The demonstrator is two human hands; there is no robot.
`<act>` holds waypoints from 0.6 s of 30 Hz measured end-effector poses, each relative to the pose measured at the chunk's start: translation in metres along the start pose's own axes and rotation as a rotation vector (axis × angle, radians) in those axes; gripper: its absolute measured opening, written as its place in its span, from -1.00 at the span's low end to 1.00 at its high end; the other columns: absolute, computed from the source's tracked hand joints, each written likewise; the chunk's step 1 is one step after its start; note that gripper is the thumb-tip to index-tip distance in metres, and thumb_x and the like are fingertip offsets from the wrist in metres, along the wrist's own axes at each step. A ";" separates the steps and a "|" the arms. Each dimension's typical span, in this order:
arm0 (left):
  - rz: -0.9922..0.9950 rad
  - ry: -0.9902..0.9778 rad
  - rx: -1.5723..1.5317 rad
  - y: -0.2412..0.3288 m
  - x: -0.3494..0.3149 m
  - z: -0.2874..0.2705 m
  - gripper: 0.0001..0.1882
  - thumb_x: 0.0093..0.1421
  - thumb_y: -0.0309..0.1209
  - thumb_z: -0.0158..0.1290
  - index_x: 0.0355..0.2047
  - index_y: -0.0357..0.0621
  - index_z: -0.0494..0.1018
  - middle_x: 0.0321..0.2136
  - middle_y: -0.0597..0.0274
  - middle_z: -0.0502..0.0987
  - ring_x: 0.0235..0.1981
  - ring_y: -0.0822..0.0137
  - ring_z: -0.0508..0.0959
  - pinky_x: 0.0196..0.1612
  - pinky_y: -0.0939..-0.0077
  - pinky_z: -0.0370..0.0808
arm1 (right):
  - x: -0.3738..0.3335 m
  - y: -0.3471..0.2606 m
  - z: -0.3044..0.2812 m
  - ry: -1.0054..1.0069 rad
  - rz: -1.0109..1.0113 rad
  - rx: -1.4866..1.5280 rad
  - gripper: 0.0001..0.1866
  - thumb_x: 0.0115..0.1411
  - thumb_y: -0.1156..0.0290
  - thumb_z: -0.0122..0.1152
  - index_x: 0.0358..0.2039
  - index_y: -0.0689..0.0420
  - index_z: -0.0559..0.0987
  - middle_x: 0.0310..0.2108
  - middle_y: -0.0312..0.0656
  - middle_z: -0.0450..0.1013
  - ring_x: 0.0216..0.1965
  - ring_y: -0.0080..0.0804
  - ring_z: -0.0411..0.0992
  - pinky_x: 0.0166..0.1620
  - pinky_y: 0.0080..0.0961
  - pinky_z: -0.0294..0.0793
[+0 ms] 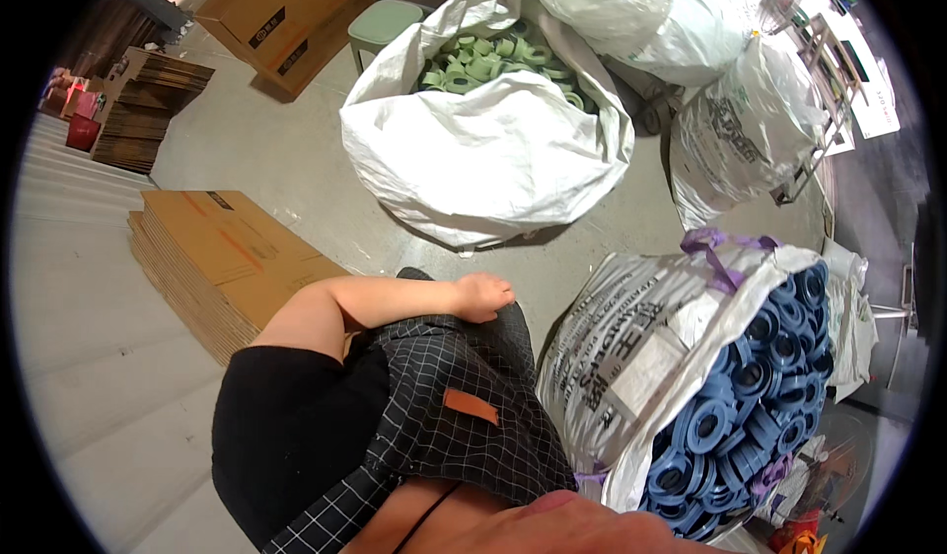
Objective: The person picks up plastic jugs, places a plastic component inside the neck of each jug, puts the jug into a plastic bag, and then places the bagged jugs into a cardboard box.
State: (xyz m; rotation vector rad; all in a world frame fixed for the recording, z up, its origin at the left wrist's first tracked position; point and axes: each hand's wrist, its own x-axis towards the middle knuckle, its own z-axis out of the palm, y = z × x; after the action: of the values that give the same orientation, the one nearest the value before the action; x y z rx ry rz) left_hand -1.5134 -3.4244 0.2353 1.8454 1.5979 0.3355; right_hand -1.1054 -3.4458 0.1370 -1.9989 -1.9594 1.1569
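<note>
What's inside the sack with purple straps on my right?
Blue ring-shaped parts show at the open mouth of the sack. Anything deeper is covered by those top parts and the sack's opaque side.

From my end of the feed I see a white printed sack (612,347) to the lower right, its side dark with lettering and its wide mouth tipped toward the right of my view. Purple straps (725,276) hang at its upper rim, and a pale patch (653,371) sits on the side. Blue plastic parts (725,388), ring-shaped with round openings, fill it to the rim, jumbled at all angles. Farther ahead I make out a broad, plain white sack (483,164) slumped on the grey floor (296,154), its near edge draped inward; loose pale-green plastic pieces (481,64) show in its open mouth.
</note>
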 end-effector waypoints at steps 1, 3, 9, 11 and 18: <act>-0.036 0.020 -0.007 -0.015 -0.007 -0.009 -0.62 0.01 -0.32 0.17 -0.15 -0.16 0.41 -0.20 0.03 0.49 -0.07 0.01 0.50 -0.02 0.19 0.47 | 0.034 -0.036 0.010 -0.039 -0.071 0.039 -0.87 0.05 0.51 0.18 -0.43 0.24 0.41 -0.50 0.02 0.35 -0.42 -0.14 0.36 -0.25 -0.22 0.39; -0.155 -0.024 0.003 -0.045 -0.012 -0.029 -0.60 0.02 -0.30 0.16 -0.13 -0.18 0.41 -0.18 0.02 0.49 -0.06 0.01 0.50 -0.02 0.17 0.46 | 0.118 -0.092 0.026 -0.017 -0.179 0.065 -0.88 0.07 0.50 0.16 -0.51 0.23 0.42 -0.57 0.02 0.34 -0.48 -0.17 0.35 -0.30 -0.25 0.39; -0.433 0.226 -0.110 -0.158 -0.034 -0.103 -0.51 0.08 -0.26 0.14 0.00 -0.21 0.39 -0.09 -0.06 0.49 -0.06 -0.04 0.50 0.00 0.14 0.45 | 0.340 -0.384 0.075 -0.001 -0.714 -0.095 -0.62 0.07 0.35 0.17 -0.12 0.28 0.47 -0.23 0.06 0.48 -0.16 0.04 0.46 -0.06 -0.22 0.44; -0.607 0.352 -0.080 -0.222 -0.037 -0.139 -0.51 0.10 -0.25 0.13 0.01 -0.22 0.39 -0.13 -0.08 0.51 -0.08 -0.05 0.51 -0.01 0.14 0.45 | 0.370 -0.503 0.119 -0.026 -0.977 -0.149 -0.59 0.06 0.40 0.16 -0.05 0.24 0.46 -0.15 0.02 0.46 -0.08 0.01 0.42 0.00 -0.21 0.40; -0.986 0.429 0.139 -0.461 -0.012 -0.224 -0.52 0.18 -0.11 0.03 -0.05 -0.23 0.41 -0.13 -0.01 0.57 -0.08 -0.05 0.53 -0.01 0.10 0.46 | 0.413 -0.697 0.289 -0.069 -1.233 -0.617 -0.65 0.19 0.21 0.08 -0.11 0.14 0.56 -0.09 -0.03 0.51 -0.04 -0.08 0.44 0.11 -0.14 0.32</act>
State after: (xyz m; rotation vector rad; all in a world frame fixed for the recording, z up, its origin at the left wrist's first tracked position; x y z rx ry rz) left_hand -2.0065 -3.3515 0.1158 0.8900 2.6426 0.1644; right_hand -1.8873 -3.0859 0.1515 -0.4404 -2.9898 0.3008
